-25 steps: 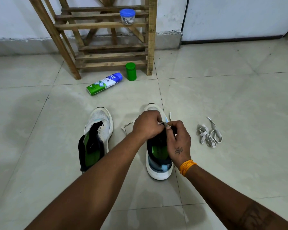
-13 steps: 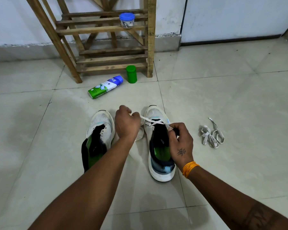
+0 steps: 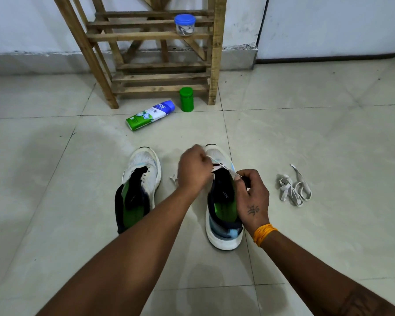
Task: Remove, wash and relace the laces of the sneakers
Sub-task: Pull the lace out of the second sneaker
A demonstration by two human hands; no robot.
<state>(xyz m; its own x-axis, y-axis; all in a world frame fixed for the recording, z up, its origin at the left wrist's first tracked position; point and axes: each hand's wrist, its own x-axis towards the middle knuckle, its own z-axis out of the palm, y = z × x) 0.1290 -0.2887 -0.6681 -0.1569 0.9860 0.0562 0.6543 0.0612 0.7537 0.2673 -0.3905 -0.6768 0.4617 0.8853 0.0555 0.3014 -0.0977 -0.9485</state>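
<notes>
Item: white flat lace [image 3: 217,166], part-threaded through right-side white mesh sneaker [image 3: 224,201] on tiled floor. Left hand [image 3: 193,171] grips it taut; right hand [image 3: 252,197] pinches the eyelet edge. Risk: overpulling likely unthreads the lace.

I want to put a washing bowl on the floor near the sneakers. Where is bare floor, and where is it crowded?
Bare floor lies left of the unlaced sneaker, and on the right beyond the loose lace. In front of the shoe rack it is crowded: the tube and the green container sit there. The gap between the sneakers is taken by the left hand, pulling a lace.
</notes>
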